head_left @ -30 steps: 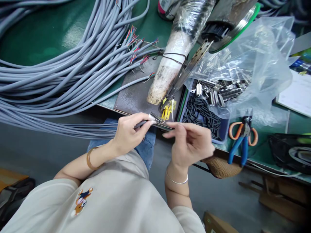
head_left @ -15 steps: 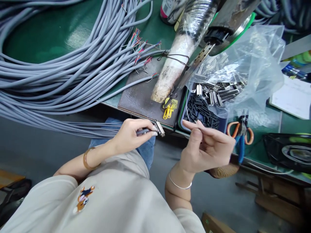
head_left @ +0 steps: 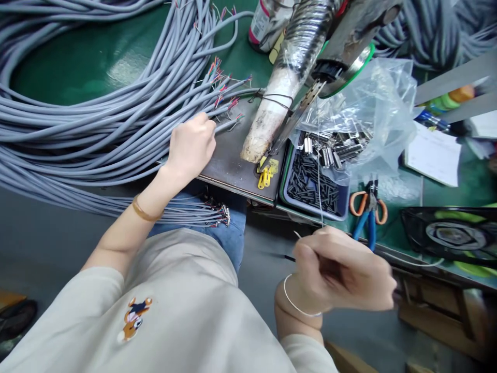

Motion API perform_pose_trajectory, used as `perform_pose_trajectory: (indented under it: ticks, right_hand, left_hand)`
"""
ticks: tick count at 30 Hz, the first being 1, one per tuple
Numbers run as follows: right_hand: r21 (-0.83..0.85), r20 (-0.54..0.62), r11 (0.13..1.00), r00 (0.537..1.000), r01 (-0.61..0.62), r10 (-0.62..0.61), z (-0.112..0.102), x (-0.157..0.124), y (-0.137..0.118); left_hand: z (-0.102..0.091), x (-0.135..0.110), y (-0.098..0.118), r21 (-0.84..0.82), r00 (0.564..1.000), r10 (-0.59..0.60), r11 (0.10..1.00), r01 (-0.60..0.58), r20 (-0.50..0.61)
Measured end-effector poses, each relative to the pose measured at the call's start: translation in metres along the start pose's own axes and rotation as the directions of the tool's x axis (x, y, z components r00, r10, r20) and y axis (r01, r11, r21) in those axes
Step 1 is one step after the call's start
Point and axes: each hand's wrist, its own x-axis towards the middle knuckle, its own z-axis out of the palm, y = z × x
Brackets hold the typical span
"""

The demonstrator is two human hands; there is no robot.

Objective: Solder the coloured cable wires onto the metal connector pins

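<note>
My left hand (head_left: pixel 192 146) is closed at the near edge of the grey cable bundle (head_left: pixel 128 124), around a grey cable (head_left: pixel 227 126) whose stripped end sticks out beyond the knuckles. My right hand (head_left: pixel 341 269), slightly blurred, is closed in front of the bench edge on a thin solder wire (head_left: pixel 319 181). That wire runs up toward the green-rimmed spool (head_left: pixel 351 77), and a short tip of it shows by the fingers. A small dark tip (head_left: pixel 289 257) juts out left of this hand; its kind is unclear. Across my lap lie cables with metal connectors (head_left: pixel 223 215) on their ends.
A blue-grey bin (head_left: pixel 341 207) holds black sleeves, with metal connectors in a plastic bag (head_left: pixel 392 98) behind it. Soldering iron (head_left: pixel 295 116), white-wrapped duct (head_left: pixel 267 114) and yellow clips (head_left: pixel 266 176) stand mid-bench. Pliers (head_left: pixel 368 207), paper (head_left: pixel 435 153) and a black fan (head_left: pixel 454 233) are right.
My left hand has let go of the connector-ended cable, now among those on my lap, and moved up to the cable bundle. My right hand has moved down and closed, drawing the wire toward me.
</note>
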Motion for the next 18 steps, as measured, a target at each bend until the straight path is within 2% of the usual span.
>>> perform_pose_trajectory:
  ticks: [2,4,5,7,9,10,12,14,15,16,17,18]
  right_hand:
    - [-0.232,0.014,0.973,1.0,-0.014,0.017,-0.011,-0.002,0.004]
    - [-0.443,0.046,0.894,0.994,-0.065,0.095,-0.02,-0.001,0.021]
    - [-0.541,0.073,0.83,0.976,-0.135,0.206,-0.023,0.0,0.032]
    - [-0.646,0.02,0.718,0.935,-0.258,0.354,-0.027,0.005,0.057]
    - [-0.638,-0.071,0.664,0.888,-0.39,0.454,-0.028,0.011,0.075]
    - [-0.607,-0.145,0.662,0.88,-0.44,0.452,-0.026,0.014,0.081]
    - [-0.548,-0.2,0.688,0.873,-0.476,0.445,-0.02,0.016,0.083]
    - [-0.428,-0.234,0.773,0.884,-0.468,0.405,-0.01,0.016,0.075]
    - [-0.316,-0.296,0.837,0.885,-0.447,0.36,-0.005,0.015,0.068]
    - [-0.225,-0.417,0.893,0.867,-0.389,0.273,-0.001,0.014,0.061]
    - [-0.184,-0.501,0.92,0.839,-0.345,0.214,0.003,0.013,0.053]
    - [-0.172,-0.565,0.937,0.809,-0.305,0.16,0.007,0.013,0.045]
  left_hand:
    - [-0.007,-0.004,-0.005,-0.084,0.994,-0.055,0.995,0.047,-0.093]
    - [-0.017,-0.016,-0.007,-0.152,0.975,-0.127,0.983,0.1,-0.181]
    - [-0.022,-0.023,-0.008,-0.165,0.964,-0.14,0.981,0.104,-0.227]
    - [-0.025,-0.034,-0.007,-0.168,0.976,-0.064,0.985,0.029,-0.208]
    - [-0.02,-0.039,-0.003,-0.104,0.991,0.045,0.993,-0.059,-0.13]
    - [-0.017,-0.04,0.0,-0.051,0.995,0.074,0.996,-0.078,-0.073]
    - [-0.012,-0.038,0.007,0.031,0.996,0.086,0.996,-0.087,0.009]
    - [-0.014,-0.037,0.016,0.029,0.996,0.068,0.997,-0.07,0.051]
    - [-0.018,-0.037,0.022,-0.017,0.993,0.069,0.998,-0.067,0.091]
    - [-0.025,-0.039,0.028,-0.093,0.984,0.082,0.993,-0.068,0.156]
    - [-0.032,-0.043,0.036,-0.204,0.955,0.131,0.976,-0.077,0.265]
    - [-0.038,-0.048,0.045,-0.343,0.89,0.231,0.935,-0.092,0.393]
